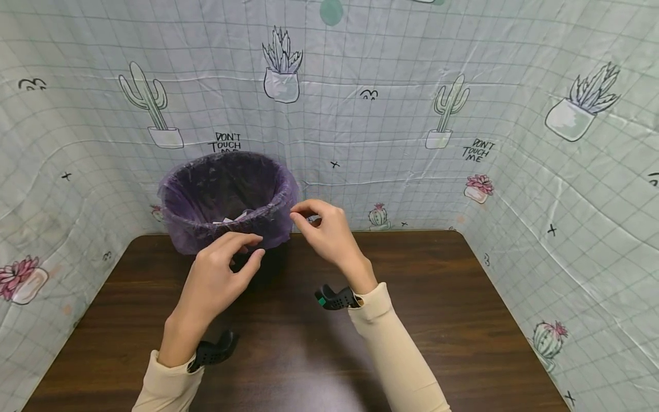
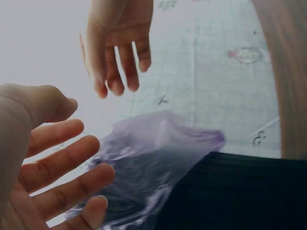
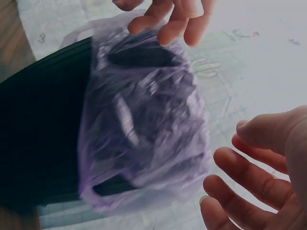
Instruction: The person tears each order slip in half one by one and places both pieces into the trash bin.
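Observation:
A dark ribbed bin (image 3: 43, 124) stands on the table, with a thin purple plastic bag (image 1: 275, 226) lining it and folded over its rim. My left hand (image 1: 211, 280) hovers in front of the bin, its fingers loosely bent and nothing between them. To the right of the rim is my right hand (image 1: 329, 232), fingers relaxed and apart from the thumb in the right wrist view, also holding nothing. Both wrist views show gaps between fingertips and bag. Small white pieces (image 1: 226, 221) lie inside the bin; their kind cannot be made out.
The dark brown wooden table (image 1: 427, 303) extends to both sides of the arms. Behind and beside it hangs a pale gridded cloth (image 1: 370, 126) printed with cacti. The bin is close to the back cloth, left of the middle. Each wrist wears a black strap.

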{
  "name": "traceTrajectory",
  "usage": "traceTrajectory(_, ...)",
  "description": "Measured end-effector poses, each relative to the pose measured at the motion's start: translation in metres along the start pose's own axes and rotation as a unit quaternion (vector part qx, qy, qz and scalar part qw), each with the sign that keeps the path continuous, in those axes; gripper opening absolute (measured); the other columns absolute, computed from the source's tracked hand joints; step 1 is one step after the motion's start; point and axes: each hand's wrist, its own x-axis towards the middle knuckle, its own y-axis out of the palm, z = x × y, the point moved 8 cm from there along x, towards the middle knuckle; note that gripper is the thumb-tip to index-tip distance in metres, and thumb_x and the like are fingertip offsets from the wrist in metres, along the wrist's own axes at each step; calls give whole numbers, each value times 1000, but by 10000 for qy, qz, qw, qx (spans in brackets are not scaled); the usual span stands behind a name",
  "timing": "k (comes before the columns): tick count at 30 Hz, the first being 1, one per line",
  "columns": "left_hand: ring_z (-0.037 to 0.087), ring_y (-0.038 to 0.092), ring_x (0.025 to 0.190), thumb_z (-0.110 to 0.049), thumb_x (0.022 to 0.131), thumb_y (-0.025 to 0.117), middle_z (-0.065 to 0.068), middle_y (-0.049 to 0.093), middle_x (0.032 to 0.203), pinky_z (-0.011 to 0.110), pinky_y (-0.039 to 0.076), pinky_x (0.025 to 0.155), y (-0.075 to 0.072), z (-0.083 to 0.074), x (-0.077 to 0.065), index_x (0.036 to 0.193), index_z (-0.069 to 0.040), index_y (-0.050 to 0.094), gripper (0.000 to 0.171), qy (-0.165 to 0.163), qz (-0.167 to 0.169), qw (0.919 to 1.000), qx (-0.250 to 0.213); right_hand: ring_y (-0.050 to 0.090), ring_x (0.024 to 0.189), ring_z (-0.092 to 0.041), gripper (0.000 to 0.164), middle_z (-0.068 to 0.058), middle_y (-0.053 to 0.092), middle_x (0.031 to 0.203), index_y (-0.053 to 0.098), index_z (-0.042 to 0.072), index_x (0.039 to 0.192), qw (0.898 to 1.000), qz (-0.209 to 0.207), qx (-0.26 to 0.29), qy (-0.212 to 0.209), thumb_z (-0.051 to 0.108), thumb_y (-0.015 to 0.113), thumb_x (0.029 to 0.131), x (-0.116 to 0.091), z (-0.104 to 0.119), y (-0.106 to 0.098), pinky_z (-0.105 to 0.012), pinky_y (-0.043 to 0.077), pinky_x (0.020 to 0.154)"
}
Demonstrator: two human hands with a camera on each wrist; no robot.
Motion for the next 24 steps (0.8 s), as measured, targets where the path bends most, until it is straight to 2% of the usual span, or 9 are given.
traceTrajectory(6, 20, 67, 84, -9, 88, 80, 5, 75, 100, 39, 56, 68, 18, 2, -10, 109, -5, 76, 22, -75, 162, 9998, -43, 69, 89, -15, 13, -4, 75, 100, 76, 8, 106, 9996, 19, -71, 290, 16, 68, 99, -18, -23, -2, -35, 59, 79)
traceTrajectory(13, 23, 70, 90, -15, 89, 81, 5, 74, 101, 40, 59, 76, 42, 5, -24, 109, -6, 76, 23, -295, 528, 9981, 63, 67, 75, -13, 14, -3, 76, 97, 75, 9, 108, 9978, 176, -43, 643, 19, 70, 98, -46, -52, 3, -27, 56, 71)
traceTrajectory(19, 25, 71, 99, -19, 90, 80, 5, 74, 107, 42, 59, 85, 66, 10, -41, 111, -7, 76, 25, -605, 853, 9945, 94, 69, 78, -16, 14, -4, 75, 98, 74, 9, 108, 9968, 251, -88, 755, 18, 71, 98, -69, -69, 8, -27, 57, 71)
traceTrajectory(24, 27, 71, 100, -17, 89, 81, 8, 74, 109, 43, 59, 86, 84, 13, -54, 110, -6, 76, 25, -713, 921, 9932, 26, 71, 84, -18, 15, -6, 74, 98, 74, 6, 108, 9956, 303, -183, 872, 16, 73, 96, -86, -84, 11, -32, 60, 75)
